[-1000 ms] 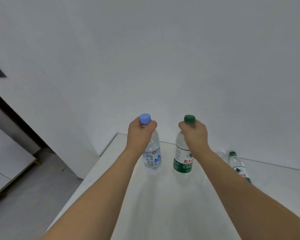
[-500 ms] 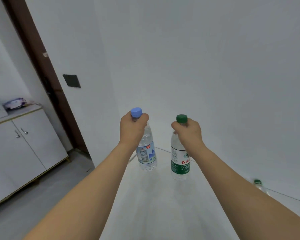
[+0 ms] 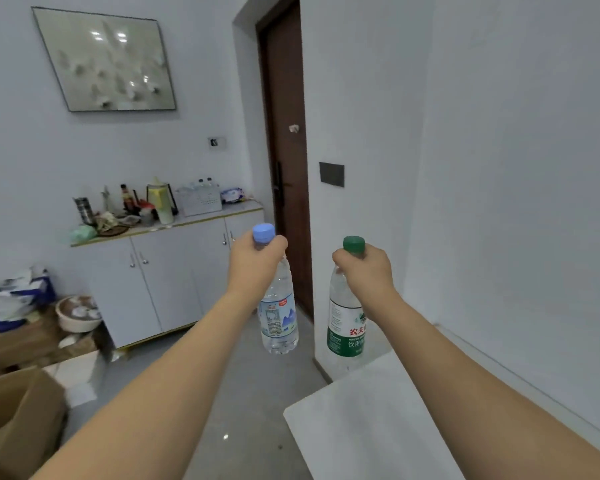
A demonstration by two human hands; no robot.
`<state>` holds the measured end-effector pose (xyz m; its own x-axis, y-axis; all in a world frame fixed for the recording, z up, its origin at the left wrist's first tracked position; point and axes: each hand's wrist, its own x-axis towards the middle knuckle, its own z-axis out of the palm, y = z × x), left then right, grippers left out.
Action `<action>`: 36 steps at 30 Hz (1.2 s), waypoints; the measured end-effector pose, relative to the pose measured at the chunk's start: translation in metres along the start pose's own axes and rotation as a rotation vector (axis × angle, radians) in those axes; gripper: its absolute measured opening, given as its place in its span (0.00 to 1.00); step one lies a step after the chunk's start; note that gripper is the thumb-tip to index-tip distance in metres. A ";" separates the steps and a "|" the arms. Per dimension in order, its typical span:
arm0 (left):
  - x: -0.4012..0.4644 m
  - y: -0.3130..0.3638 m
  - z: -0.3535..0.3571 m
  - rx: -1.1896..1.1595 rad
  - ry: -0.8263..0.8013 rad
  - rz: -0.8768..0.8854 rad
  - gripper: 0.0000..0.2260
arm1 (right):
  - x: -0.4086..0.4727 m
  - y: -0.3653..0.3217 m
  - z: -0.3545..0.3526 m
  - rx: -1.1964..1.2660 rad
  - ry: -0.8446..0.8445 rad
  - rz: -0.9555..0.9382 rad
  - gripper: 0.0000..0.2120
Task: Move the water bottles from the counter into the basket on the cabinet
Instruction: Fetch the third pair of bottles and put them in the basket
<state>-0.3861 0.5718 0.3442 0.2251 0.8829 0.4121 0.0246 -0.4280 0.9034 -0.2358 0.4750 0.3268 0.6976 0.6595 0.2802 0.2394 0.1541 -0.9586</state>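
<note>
Gripping 2 clear plastic bottles by their necks, the person is holding both in the air: the left hand (image 3: 255, 263) is wrapping its fingers tight around the blue-capped bottle (image 3: 278, 317), the right hand (image 3: 364, 271) around the green-capped bottle (image 3: 345, 327), above the smooth white counter (image 3: 371, 420). Across the room, a pale slotted basket (image 3: 202, 201) is sitting on the white cabinet (image 3: 160, 271), beside the dark brown door (image 3: 286, 98).
</note>
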 end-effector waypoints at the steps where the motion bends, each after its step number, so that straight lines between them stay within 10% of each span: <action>1: 0.004 -0.002 -0.020 0.016 0.028 0.001 0.13 | -0.002 -0.003 0.018 0.015 -0.025 -0.002 0.10; 12: 0.037 -0.023 -0.142 0.053 0.159 0.010 0.14 | -0.005 -0.032 0.136 0.059 -0.127 -0.030 0.07; 36: 0.291 -0.128 -0.095 0.020 0.142 0.045 0.12 | 0.230 0.029 0.275 0.051 -0.195 -0.063 0.08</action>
<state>-0.4167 0.9023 0.3596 0.0865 0.8807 0.4658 0.0370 -0.4701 0.8819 -0.2540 0.8332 0.3497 0.5368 0.7767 0.3296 0.2408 0.2334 -0.9421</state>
